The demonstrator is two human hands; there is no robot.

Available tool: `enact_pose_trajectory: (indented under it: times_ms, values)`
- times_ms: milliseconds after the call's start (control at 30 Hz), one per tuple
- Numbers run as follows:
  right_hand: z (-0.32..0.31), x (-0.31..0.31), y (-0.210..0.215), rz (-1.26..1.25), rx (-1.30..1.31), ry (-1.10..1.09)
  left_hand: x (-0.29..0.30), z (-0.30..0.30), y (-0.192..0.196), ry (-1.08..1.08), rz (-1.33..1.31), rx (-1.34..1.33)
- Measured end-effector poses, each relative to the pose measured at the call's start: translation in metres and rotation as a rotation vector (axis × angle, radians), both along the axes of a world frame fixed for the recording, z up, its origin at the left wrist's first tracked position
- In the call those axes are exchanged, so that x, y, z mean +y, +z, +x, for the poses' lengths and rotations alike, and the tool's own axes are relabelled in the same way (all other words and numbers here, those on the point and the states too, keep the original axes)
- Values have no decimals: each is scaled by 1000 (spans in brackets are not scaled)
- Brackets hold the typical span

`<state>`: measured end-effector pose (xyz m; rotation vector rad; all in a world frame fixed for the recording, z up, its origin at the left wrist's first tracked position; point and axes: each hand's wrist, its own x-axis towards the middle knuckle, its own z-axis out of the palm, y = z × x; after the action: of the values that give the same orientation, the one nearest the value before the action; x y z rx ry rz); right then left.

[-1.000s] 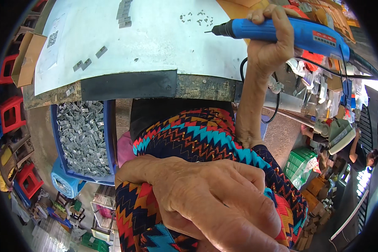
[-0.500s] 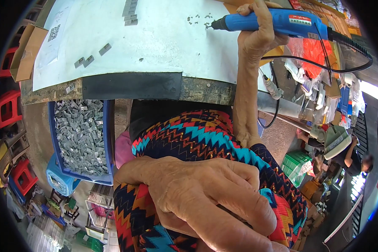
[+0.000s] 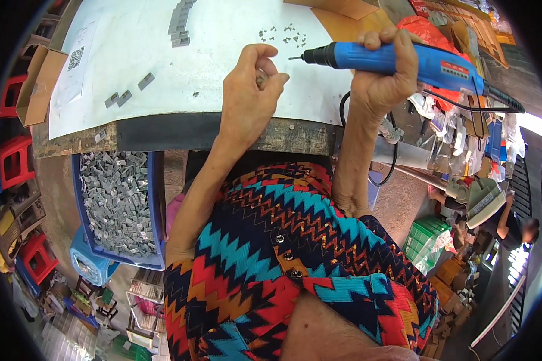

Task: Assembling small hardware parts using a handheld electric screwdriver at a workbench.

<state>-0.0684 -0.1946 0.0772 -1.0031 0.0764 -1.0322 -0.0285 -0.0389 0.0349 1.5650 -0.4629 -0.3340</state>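
Head view shows right hand [image 3: 382, 84] clasping blue screwdriver [image 3: 432, 62], left hand [image 3: 249, 91] with grip spread.

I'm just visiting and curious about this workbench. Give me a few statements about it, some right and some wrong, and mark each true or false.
1. The right hand grips a blue power tool. True.
2. The left hand rests in the lap. False: the left hand is raised over the white sheet.
3. Tiny dark pieces lie scattered on the white sheet. True.
4. The tool's cable is red. False: the cable is black.
5. A blue bin beside the table holds many small grey parts. True.
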Motion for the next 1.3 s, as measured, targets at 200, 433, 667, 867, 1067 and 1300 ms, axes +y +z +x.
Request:
enact_pose_trajectory:
  times_ms: [200,433,667,867,1067,1300]
  values:
    - [-15,-1,8,107,-28,57,-13,2,-22,-58,1,-57]
    - [-20,-2,6,186,-57,98,-15,1,-24,-70,-42,-4]
    - [-21,0,5,161,-39,69,-12,0,-23,-88,-28,-2]
    - [-21,2,5,169,-44,79,-12,-2,-23,-69,-18,-43]
    - [-24,1,4,150,-38,87,-10,-3,-23,-64,-25,-41]
    - [-25,3,7,171,-47,65,-9,-2,-22,-73,-10,-27]
